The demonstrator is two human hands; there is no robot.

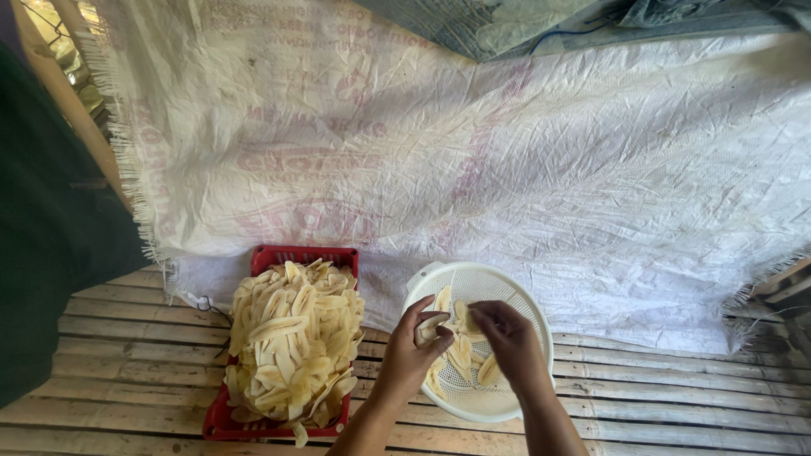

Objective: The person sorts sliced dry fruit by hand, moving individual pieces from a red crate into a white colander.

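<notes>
A person's two bare hands work over a white perforated colander (515, 291) resting on a slatted bamboo floor (127, 338). The left hand (411, 350) holds its grip pressed together on a pale, thin fruit slice (432, 323), pinched between thumb and fingertips just above the colander's near side. The right hand (509, 338) reaches in from the other side, its fingers curled down and its fingertips closed on another pale slice (467, 314) near the middle of the bowl; the two hands almost meet over the colander. More pale yellow slices (460, 359) lie scattered in the bottom of the colander, beneath and between the hands.

Just to the left of the colander sits a red plastic crate (279, 253), heaped well above its rim with a mound of long, pale yellow slices (291, 338). One slice (300, 435) has slipped over the crate's near edge onto the floor.

Behind both containers, a large, wrinkled white woven sheet (507, 169) with faded reddish print and frayed edges is spread wide over the floor, bare of slices in the part that shows. A dark green cloth (51, 236) fills the left edge of the view, and a bluish fabric (507, 21) shows at the top, beyond the sheet.
</notes>
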